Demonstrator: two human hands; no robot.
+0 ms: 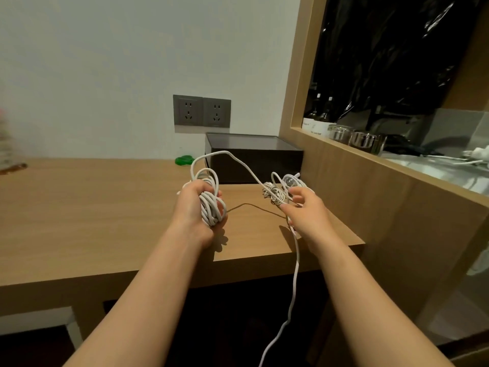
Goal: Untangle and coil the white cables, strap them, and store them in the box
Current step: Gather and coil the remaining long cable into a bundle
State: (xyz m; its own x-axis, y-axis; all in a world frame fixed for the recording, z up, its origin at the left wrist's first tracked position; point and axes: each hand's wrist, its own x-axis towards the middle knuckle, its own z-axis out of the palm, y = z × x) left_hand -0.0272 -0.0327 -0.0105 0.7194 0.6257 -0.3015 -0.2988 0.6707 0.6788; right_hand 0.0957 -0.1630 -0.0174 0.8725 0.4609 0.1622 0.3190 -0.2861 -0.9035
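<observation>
My left hand [194, 207] is closed around a coiled bundle of white cable [210, 205], held above the wooden table [92, 207]. One strand arcs from that bundle across to a knotted white tangle [274, 194], which my right hand [304, 210] pinches with thumb and fingers. Another white cable end [293, 282] hangs from my right hand past the table's front edge toward the floor. The dark box [254, 157] stands at the back of the table, just behind both hands. A green strap-like item [184, 160] lies left of the box.
Two grey wall sockets [201, 111] sit above the box. A wooden partition [344, 181] rises on the right, with glass jars [354, 137] and bottles on the ledge behind it. A blurred object [8, 154] stands at the table's far left.
</observation>
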